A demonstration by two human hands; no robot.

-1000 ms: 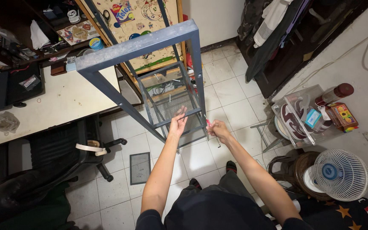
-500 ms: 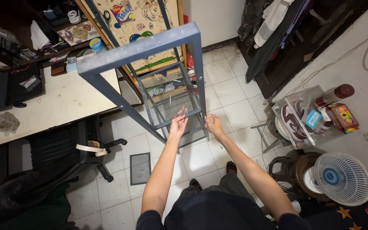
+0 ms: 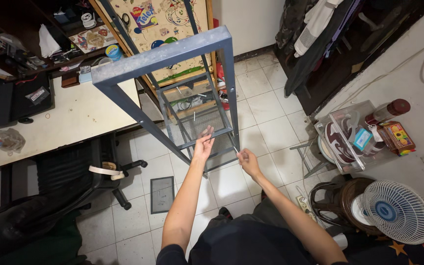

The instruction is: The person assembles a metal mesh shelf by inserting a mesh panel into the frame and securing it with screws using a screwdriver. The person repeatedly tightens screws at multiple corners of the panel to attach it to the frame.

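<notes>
A tall grey metal shelf frame (image 3: 170,54) stands on the tiled floor in front of me, seen from above, with mesh shelves (image 3: 197,122) low down. My left hand (image 3: 203,144) grips the front crossbar of a mesh shelf. My right hand (image 3: 246,160) is just right of the frame's front right post, fingers pinched on a thin metal tool (image 3: 233,147) that points at the post. Both forearms reach out from the bottom of the view.
A white desk (image 3: 69,118) and black office chair (image 3: 65,172) are on the left. A small mesh panel (image 3: 161,194) lies on the floor. At right are a clear box of items (image 3: 354,137), a white fan (image 3: 398,211) and a basket. Clothes hang at the back.
My right hand has moved down and slightly left, away from the post, and now holds a thin tool out toward it. My left hand stays on the crossbar.
</notes>
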